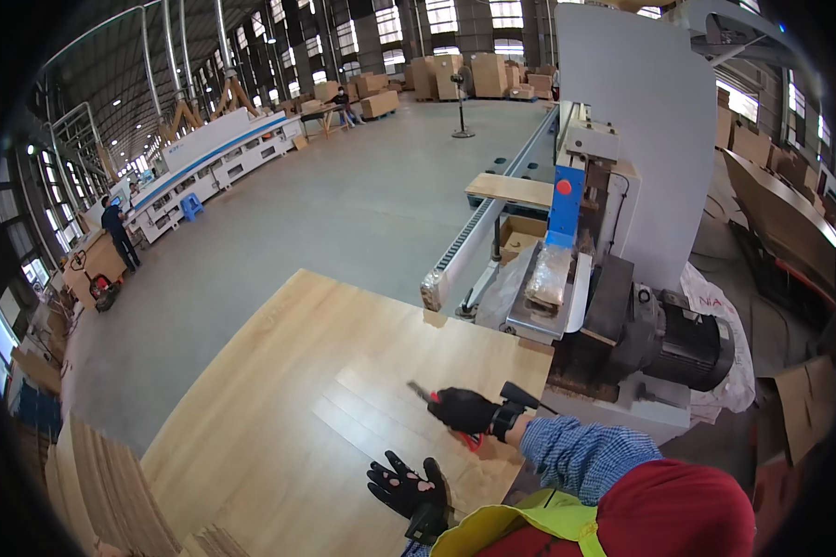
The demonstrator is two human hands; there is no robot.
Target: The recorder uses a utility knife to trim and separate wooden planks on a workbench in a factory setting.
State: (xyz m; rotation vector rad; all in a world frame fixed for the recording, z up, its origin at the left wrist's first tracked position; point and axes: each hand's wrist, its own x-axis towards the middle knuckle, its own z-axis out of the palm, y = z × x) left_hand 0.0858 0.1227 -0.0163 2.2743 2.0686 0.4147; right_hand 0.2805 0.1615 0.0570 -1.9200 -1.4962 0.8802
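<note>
Looking down over a big pale wooden panel (325,399) that fills the middle of the view, and both gloved hands are at its near right corner. The right hand (463,409), in a black glove with a band at the wrist, is closed around a small red tool (424,394); its tip pokes out to the left of the fist and sits right at the panel's surface, though whether it actually touches the wood is hard to say. More red shows just under the fist. The left hand (405,486), also in a black glove with pale dots, lies open with fingers spread, flat over the panel's near edge and gripping nothing. A blue checked sleeve (581,455) runs back from the right wrist. Just beyond the panel's far right corner stands a grey and blue woodworking machine (613,167) with a dark electric motor (687,345) low at its side. Far off across the grey factory floor (344,204), a person (119,232) stands beside a long white machine line (214,158), and cardboard boxes (455,76) are stacked at the back wall.
</note>
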